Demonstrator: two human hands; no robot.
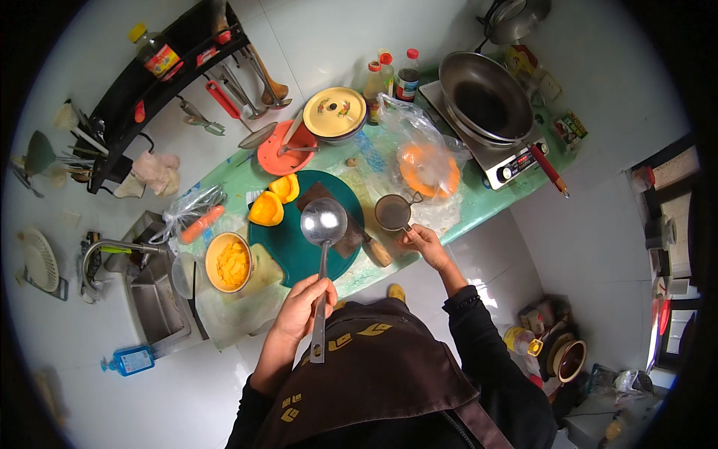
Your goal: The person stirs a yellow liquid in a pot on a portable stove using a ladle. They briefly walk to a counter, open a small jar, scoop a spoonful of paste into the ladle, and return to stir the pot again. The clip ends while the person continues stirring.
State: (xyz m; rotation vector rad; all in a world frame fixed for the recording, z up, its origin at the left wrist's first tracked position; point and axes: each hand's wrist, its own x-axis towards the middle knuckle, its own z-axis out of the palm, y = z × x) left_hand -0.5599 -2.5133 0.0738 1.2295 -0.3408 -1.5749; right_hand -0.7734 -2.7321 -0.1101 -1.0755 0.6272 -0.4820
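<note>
My left hand (303,306) grips the handle of a metal ladle (323,222), its round bowl raised over a green cutting board (275,247). A small dark handled pot or strainer (392,212) is in my right hand (424,244), held above the counter's front part. Between them a cleaver (352,231) with a wooden handle lies on the board, partly hidden by the ladle. Two cut pumpkin pieces (266,209) rest at the board's left side. Left of the board, an enamel bowl (208,264) holds sliced orange pieces (232,262).
A frying pan (485,98) sits on an induction cooker (496,174) at back right. Plastic covers a cut pumpkin (429,171). Behind the board stand a red basin (286,149) and a lidded yellow pot (335,112). At left is a sink (160,308); utensils hang from a black rack (190,64).
</note>
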